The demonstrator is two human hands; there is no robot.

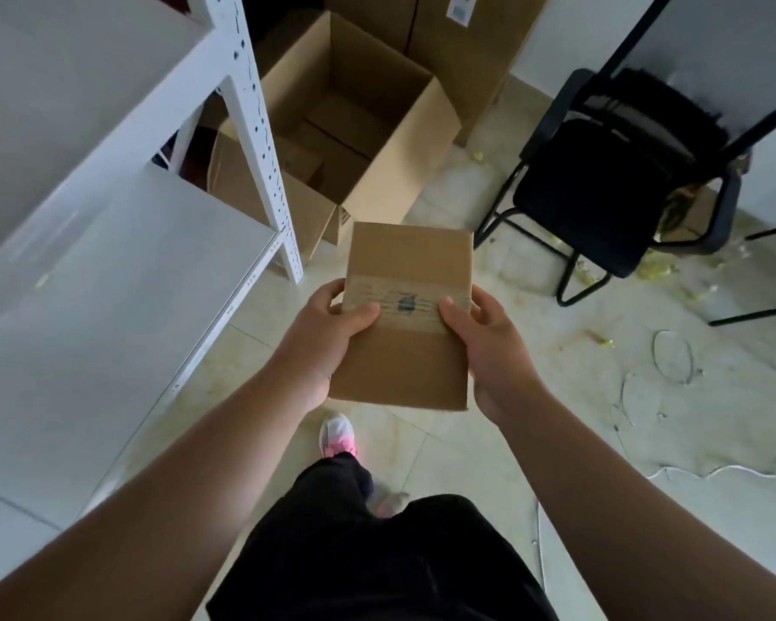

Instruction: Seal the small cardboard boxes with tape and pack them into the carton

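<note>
A small brown cardboard box (pixel 406 351) is held in front of me above the floor, with a band of clear tape across its top face. My left hand (pixel 332 333) grips its left edge, thumb lying on the tape. My right hand (pixel 480 342) grips its right edge, thumb on the tape too. Beyond the box, on the floor, stands the large open carton (pixel 404 150), flaps up, with small boxes lying in its bottom.
A white metal shelving unit (pixel 108 244) fills the left side, its post standing in front of the carton. A black chair (pixel 619 190) stands at right. Closed cartons (pixel 462 42) lean against the far wall. Scraps and wire litter the tiled floor (pixel 668 365).
</note>
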